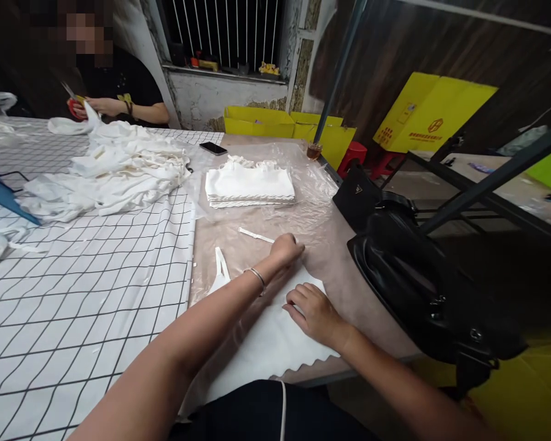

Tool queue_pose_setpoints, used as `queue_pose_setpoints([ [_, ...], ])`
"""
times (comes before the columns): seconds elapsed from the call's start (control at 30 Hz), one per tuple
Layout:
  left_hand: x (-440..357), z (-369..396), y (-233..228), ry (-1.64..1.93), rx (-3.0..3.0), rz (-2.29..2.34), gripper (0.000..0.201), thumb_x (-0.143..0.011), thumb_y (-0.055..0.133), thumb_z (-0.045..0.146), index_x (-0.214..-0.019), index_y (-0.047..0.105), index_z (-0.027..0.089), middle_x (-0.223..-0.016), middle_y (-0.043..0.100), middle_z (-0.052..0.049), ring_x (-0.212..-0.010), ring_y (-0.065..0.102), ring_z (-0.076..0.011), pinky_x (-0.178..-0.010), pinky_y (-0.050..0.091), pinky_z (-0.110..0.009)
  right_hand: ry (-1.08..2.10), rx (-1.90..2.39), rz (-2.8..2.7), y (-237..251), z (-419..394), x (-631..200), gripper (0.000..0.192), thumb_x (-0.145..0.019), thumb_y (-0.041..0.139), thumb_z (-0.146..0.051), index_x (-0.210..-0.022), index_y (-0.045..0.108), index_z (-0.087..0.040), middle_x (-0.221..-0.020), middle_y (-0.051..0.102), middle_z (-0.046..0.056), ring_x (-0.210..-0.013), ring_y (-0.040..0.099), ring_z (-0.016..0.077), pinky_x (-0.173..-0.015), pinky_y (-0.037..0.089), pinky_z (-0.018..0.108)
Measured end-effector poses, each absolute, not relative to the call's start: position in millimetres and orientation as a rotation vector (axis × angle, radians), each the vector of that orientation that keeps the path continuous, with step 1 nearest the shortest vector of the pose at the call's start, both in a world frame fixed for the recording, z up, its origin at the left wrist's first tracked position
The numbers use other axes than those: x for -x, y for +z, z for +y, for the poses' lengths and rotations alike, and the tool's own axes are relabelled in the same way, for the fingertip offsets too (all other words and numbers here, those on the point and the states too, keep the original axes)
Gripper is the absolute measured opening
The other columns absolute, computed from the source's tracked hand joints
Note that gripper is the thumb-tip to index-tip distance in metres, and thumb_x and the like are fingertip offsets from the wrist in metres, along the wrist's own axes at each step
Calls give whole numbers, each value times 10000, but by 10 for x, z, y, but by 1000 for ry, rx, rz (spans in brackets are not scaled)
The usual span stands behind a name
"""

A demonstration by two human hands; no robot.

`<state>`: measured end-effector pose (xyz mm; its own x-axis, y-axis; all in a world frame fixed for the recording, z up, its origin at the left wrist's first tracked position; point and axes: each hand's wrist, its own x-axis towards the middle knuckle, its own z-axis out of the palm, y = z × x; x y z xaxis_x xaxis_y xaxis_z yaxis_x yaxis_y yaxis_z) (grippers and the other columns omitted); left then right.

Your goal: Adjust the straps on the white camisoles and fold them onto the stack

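Observation:
A white camisole (257,346) with a scalloped edge lies spread on the plastic-covered table in front of me. One of its straps (220,264) stands up in a loop on the left. My left hand (287,250) reaches across the top of the garment, fingers closed around the other strap (254,234), whose free end sticks out to the left. What lies under those fingers is hidden. My right hand (316,311) rests on the upper right of the camisole, its fingers bent and its thumb close to the index finger, pinching the cloth.
Beyond my hands sits a folded stack of white garments (250,184). A phone (213,148) and a glass (314,150) stand farther back. White garments (119,165) heap up at left, near a co-worker holding scissors (76,107). A black bag (399,263) flanks the right edge.

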<state>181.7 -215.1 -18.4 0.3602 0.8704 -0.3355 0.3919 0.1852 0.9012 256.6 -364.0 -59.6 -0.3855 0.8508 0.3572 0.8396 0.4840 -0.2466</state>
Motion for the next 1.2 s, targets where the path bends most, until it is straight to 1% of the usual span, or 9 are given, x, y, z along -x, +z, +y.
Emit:
queue_pose_setpoints([
  [0.13,-1765,-1841,106,450,-1223,1070,291,-929,341,94,-737,555,140,-761,693,-112,-756,690,-163,-764,553,-300,0,1412,-2298,-595,-3611,-2591,117,-907,551,-209,-792,544,-189,-756,563,36,-730,475,192,-686,362,313],
  [0.3,-1586,-1423,497,604,-894,918,282,-943,329,53,-789,550,139,-681,670,-53,-626,665,-111,-746,567,-266,-6,1415,-2306,-604,-3620,-2583,110,-908,549,-208,-799,545,-187,-766,566,37,-735,484,191,-690,365,311],
  [0.43,-1537,-1424,688,839,-894,734,140,-909,464,72,-844,578,119,-733,692,-53,-649,671,-119,-802,566,-314,73,1426,-2303,-626,-3614,-2574,120,-911,542,-220,-798,558,-183,-774,578,47,-754,501,195,-711,383,325],
  [0.5,-1509,-1581,732,954,-1080,637,60,-872,554,103,-880,613,106,-781,708,-55,-689,677,-121,-839,556,-333,294,1405,-2202,-604,-3575,-2607,145,-916,538,-258,-796,570,-184,-784,587,50,-759,518,188,-714,399,323],
  [0.7,-1350,-2325,666,912,-2027,509,190,-809,619,148,-949,745,177,-956,738,-67,-949,667,-180,-923,507,-333,1129,1218,-1234,-185,-3403,-2873,412,-844,537,-585,-975,620,-203,-877,615,54,-661,500,139,-594,398,276],
  [0.8,-1330,-2560,585,831,-2199,498,223,-819,597,140,-961,757,201,-986,738,-75,-957,660,-191,-905,505,-329,1302,1088,-1114,87,-3397,-2947,470,-737,639,-652,-870,621,-202,-772,570,28,-619,446,125,-582,388,280],
  [0.97,-1377,-2657,502,833,-2149,582,223,-816,577,112,-927,758,182,-939,738,-66,-908,662,-180,-855,510,-292,1446,1123,-1197,272,-3473,-2899,415,-591,833,-515,-724,649,-167,-691,556,-9,-545,373,70,-512,303,236],
  [1.1,-1272,-2690,396,871,-2135,788,227,-810,578,108,-978,722,158,-1006,714,-70,-904,651,-174,-827,493,-280,1532,1228,-1083,245,-3509,-2866,388,-577,852,-465,-710,665,-152,-653,585,-6,-531,440,64,-498,310,218],
  [1.2,-1081,-2826,171,777,-2171,1149,155,-826,604,194,-955,677,150,-971,692,-78,-882,628,-196,-821,457,-334,1559,1286,-951,174,-3497,-2879,398,-551,867,-435,-750,661,-158,-695,628,8,-553,494,76,-497,331,212],
])
